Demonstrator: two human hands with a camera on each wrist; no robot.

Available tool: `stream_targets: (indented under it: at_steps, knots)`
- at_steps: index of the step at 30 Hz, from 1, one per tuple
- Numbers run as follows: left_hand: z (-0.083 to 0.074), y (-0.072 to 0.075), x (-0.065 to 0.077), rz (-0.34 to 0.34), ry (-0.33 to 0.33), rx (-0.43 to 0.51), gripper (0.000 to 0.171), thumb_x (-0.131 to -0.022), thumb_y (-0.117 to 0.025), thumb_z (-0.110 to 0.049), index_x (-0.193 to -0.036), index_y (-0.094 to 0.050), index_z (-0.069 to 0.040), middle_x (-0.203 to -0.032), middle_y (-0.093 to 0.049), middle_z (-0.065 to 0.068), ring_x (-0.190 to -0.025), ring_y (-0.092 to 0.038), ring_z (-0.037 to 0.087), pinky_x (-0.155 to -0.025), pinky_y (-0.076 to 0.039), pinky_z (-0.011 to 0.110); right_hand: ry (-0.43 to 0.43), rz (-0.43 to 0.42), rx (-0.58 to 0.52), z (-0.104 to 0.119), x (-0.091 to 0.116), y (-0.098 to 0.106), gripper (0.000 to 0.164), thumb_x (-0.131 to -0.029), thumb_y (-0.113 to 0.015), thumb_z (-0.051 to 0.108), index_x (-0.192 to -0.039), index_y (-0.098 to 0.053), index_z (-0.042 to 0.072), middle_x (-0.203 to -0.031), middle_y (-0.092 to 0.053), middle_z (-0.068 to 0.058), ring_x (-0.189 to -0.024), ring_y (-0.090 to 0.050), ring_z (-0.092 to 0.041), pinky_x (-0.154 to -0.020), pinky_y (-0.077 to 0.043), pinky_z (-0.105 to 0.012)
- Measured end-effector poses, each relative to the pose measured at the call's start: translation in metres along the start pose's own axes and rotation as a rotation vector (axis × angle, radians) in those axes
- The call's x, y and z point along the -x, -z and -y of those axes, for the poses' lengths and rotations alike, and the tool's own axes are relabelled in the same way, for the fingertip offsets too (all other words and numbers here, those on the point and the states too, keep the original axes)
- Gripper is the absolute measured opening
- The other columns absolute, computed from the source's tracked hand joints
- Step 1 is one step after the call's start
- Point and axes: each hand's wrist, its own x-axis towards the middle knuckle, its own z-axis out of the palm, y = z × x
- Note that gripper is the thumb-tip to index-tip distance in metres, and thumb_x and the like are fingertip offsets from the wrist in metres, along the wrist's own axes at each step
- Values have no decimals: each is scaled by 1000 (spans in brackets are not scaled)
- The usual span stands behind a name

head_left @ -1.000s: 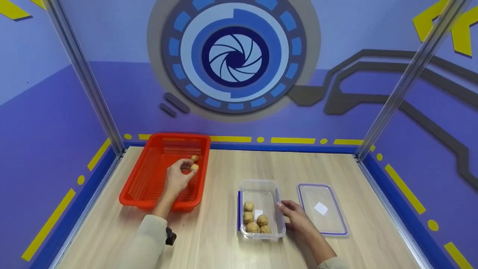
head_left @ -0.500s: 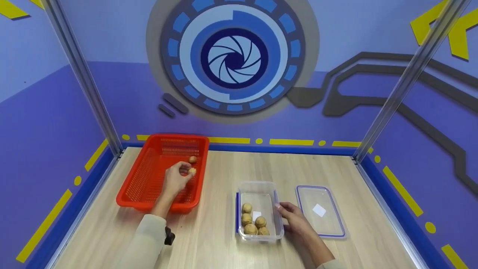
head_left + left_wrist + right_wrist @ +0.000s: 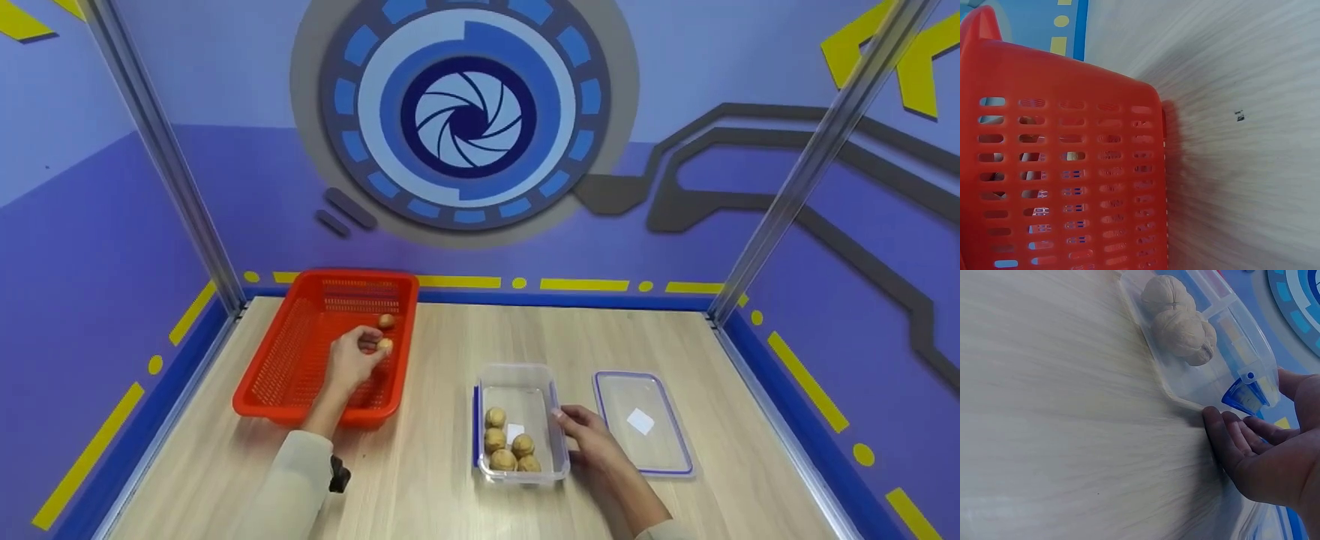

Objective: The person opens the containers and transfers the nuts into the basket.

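Observation:
My left hand (image 3: 351, 362) reaches into the red plastic basket (image 3: 279, 352), pinching a walnut (image 3: 385, 345) between thumb and fingers. Just beyond it, against the basket's right side, lies another walnut (image 3: 386, 321). At the table's middle stands a clear plastic container (image 3: 517, 397) with several walnuts (image 3: 502, 460) gathered at its near left. My right hand (image 3: 596, 442) holds the container's right side, thumb at the rim and fingers outside. The right wrist view shows the fingers beside the container's lower edge. In the left wrist view, the basket wall (image 3: 1067, 73) hides most of the hand.
A clear lid with a purple rim (image 3: 660, 397) and a white label lies flat to the right of the container. Blue-purple panels (image 3: 247, 195) with metal corner posts enclose the wooden table (image 3: 450, 337) at the back and both sides.
The left hand, with its walnut, has shifted slightly nearer the person, away from the other walnut in the basket. The right hand keeps its place on the container. The head view has shifted slightly.

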Motion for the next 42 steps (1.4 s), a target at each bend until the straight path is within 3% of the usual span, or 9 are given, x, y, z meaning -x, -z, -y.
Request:
stream_targets:
  at_steps: [7,12,15,19,22,30,34,42]
  knots:
    - [0,0,0,10,8,0,37,-94,-82,-14,-126,-70,-1,-121,-72,16,-111,-68,31,-101,-56,47,8,-14,1,-1,0,0,58,-105,-68,36,-141,-55,-7,-140,-59,-25,-130,-57,-39,-102,-55,-58]
    - [-3,3,1,-20,-18,18,44,-95,-83,-19,-132,-67,-2,-128,-70,16,-119,-65,32,-106,-53,50,5,-13,-13,1,-1,0,57,-104,-69,35,-141,-55,-7,-141,-59,-25,-131,-56,-40,-101,-55,-58]
    - [-7,3,0,-68,-84,8,42,-93,-84,-17,-129,-69,-3,-125,-72,15,-116,-66,32,-105,-53,50,0,-12,-15,3,-2,0,56,-105,-68,34,-141,-55,-6,-140,-59,-25,-129,-57,-38,-99,-57,-54]
    - [-14,0,-1,-144,-219,-44,39,-89,-87,-11,-124,-71,-1,-119,-73,16,-112,-68,33,-101,-55,49,-6,-22,-21,5,-2,0,52,-106,-67,32,-139,-56,-6,-137,-59,-24,-126,-57,-37,-93,-60,-50]
    - [-25,-5,2,-151,-288,-74,38,-89,-87,-9,-124,-72,-3,-119,-72,14,-111,-68,32,-102,-55,48,-9,-26,-35,4,-1,0,51,-106,-66,31,-138,-56,-7,-136,-59,-25,-126,-58,-38,-93,-60,-51]
    - [-70,-26,20,-39,-401,-118,50,-88,-89,-14,-132,-68,-4,-125,-69,13,-115,-66,28,-105,-55,44,-16,-9,-32,2,-1,0,53,-105,-68,34,-139,-56,-6,-137,-59,-23,-128,-56,-37,-98,-58,-52]
    - [-85,-40,30,15,-454,-125,50,-87,-90,-13,-130,-68,-2,-125,-69,15,-116,-66,30,-104,-55,44,-18,7,-24,0,0,-1,55,-105,-68,35,-139,-56,-6,-138,-58,-23,-130,-56,-38,-99,-57,-53]
    - [-96,-69,50,164,-434,-131,49,-90,-87,-16,-132,-67,0,-127,-70,16,-117,-67,32,-104,-55,46,-13,-7,11,0,0,-1,55,-104,-68,38,-136,-58,-5,-139,-60,-22,-131,-56,-38,-103,-54,-57]
